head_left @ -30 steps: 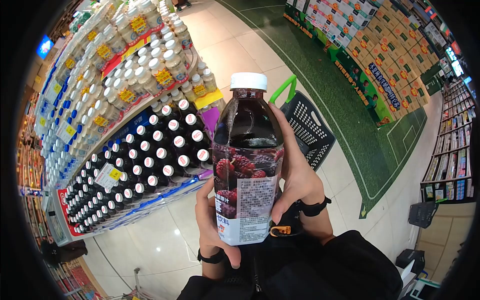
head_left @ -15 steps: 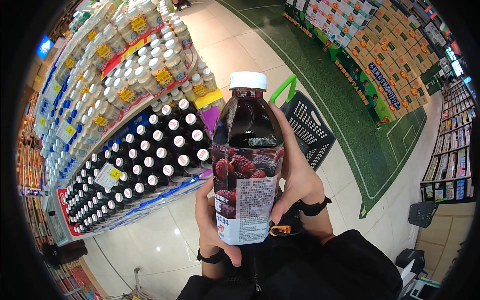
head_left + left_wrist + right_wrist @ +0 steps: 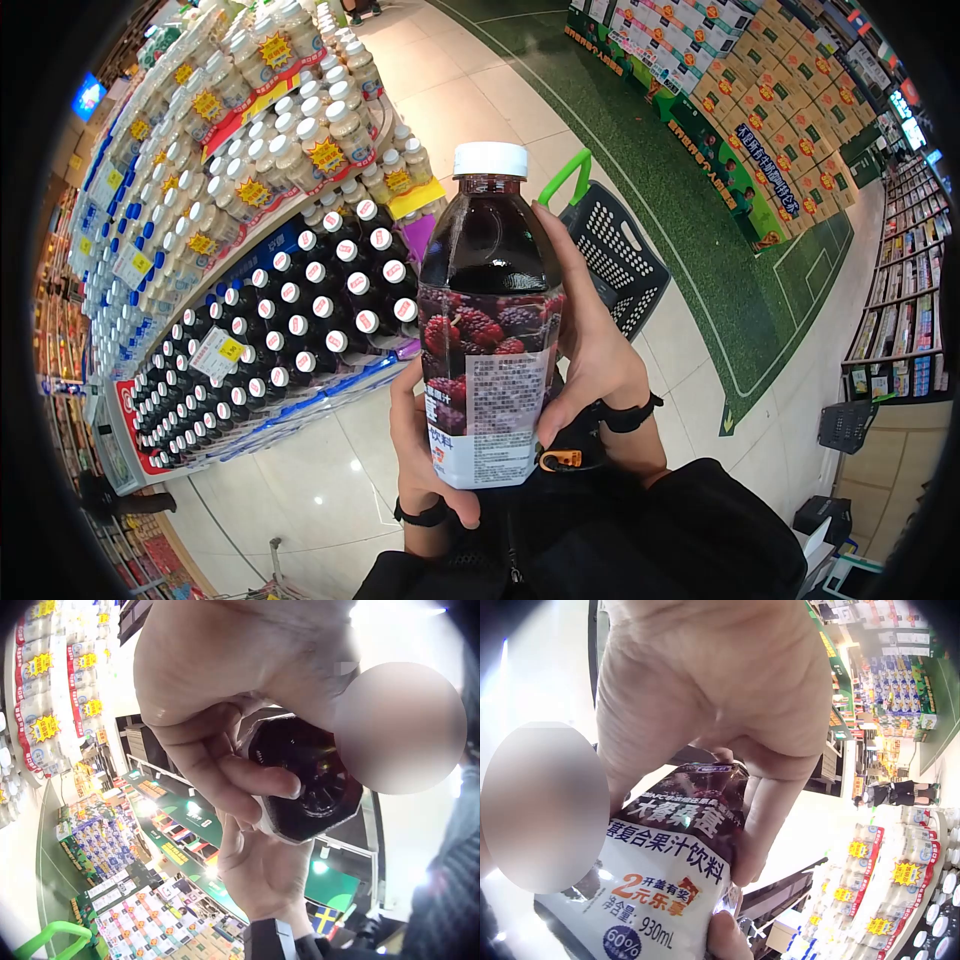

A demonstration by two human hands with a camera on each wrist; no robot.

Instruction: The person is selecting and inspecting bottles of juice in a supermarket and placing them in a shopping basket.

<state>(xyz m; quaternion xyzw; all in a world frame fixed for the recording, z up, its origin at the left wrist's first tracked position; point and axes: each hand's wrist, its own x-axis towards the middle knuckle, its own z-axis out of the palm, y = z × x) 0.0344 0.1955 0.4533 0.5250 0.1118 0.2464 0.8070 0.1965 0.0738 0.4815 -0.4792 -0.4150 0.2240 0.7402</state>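
A dark juice bottle [image 3: 490,320] with a white cap and a berry label stands upright between both hands in the head view. The left hand [image 3: 425,450] grips its lower left side, thumb near the base. On the right side, the right hand [image 3: 595,350] holds it, fingers behind and thumb on the label's edge. From below, the left wrist view shows the bottle's dark base [image 3: 307,776] with curled fingers of the left hand [image 3: 232,697] against it. The label's front [image 3: 660,862] faces the right wrist view, beside the right hand [image 3: 720,697].
Rows of dark bottles with white caps [image 3: 297,325] stand at the left, with pale bottles [image 3: 325,150] stacked behind. A grey basket [image 3: 625,265] with a green handle is on the floor beyond the hands. Stacked cartons [image 3: 780,130] rise at the back right.
The bottle has shifted slightly left and turned a little in the hands. Both hands keep their hold on it.
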